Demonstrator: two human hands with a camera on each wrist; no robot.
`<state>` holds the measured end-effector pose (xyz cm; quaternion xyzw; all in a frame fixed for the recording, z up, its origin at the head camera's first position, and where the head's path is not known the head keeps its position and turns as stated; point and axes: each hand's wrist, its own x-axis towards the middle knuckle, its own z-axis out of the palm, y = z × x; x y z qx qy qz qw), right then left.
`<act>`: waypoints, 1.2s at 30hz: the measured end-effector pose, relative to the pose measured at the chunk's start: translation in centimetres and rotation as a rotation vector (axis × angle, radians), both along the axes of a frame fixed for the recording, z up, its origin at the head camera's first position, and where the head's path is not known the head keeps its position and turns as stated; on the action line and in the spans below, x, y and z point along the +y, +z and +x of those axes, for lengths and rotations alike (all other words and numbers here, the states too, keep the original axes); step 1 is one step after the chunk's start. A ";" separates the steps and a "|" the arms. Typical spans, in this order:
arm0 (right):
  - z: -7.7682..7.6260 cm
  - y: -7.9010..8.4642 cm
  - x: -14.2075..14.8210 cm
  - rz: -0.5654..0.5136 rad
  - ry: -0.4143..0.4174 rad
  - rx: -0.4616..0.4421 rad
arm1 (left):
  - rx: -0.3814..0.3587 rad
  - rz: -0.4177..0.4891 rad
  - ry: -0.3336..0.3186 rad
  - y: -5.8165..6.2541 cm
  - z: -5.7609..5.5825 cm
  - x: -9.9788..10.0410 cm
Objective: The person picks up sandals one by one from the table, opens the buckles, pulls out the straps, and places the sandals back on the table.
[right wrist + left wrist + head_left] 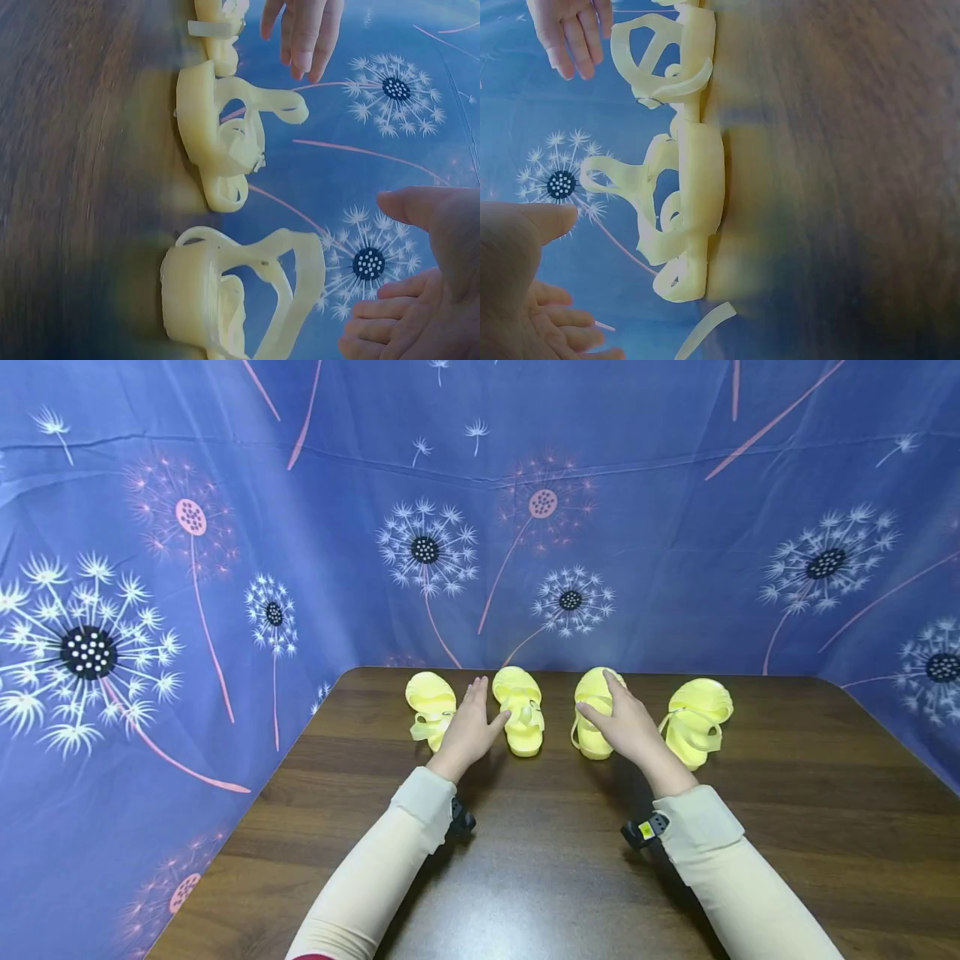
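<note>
Yellow sandals with straps stand in a row along the table's far side. My left hand (472, 725) is held above the table between the far-left sandal (430, 693) and the inner-left sandal (524, 739), fingers straight and thumb out to the side. My right hand (632, 724) hovers between the inner-right sandal (592, 742) and the far-right sandal (699, 700), partly covering the inner-right one. In the left wrist view, the left hand (525, 277) is apart from the nearest sandal (705, 180). Nothing is in the right hand (420, 277) in the right wrist view.
The dark brown wooden table (525, 852) has a glossy patch of light near its front. A blue cloth (645, 527) printed with dandelions hangs behind it and along the left side. Dark wrist cameras (643, 832) sit at both cuffs.
</note>
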<state>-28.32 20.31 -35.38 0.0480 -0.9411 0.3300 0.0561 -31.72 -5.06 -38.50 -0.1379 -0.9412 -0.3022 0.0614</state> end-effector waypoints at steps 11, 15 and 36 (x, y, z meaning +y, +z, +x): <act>-0.5 0.3 -1.3 -0.038 -0.005 0.030 | -0.021 0.042 -0.005 -0.2 0.1 0.4; -0.6 0.2 -1.9 -0.071 0.003 0.022 | -0.034 0.042 -0.012 -0.2 0.0 0.5; -0.1 -0.2 -4.5 -0.379 0.076 -0.095 | -0.051 0.123 -0.017 -1.0 -0.3 0.8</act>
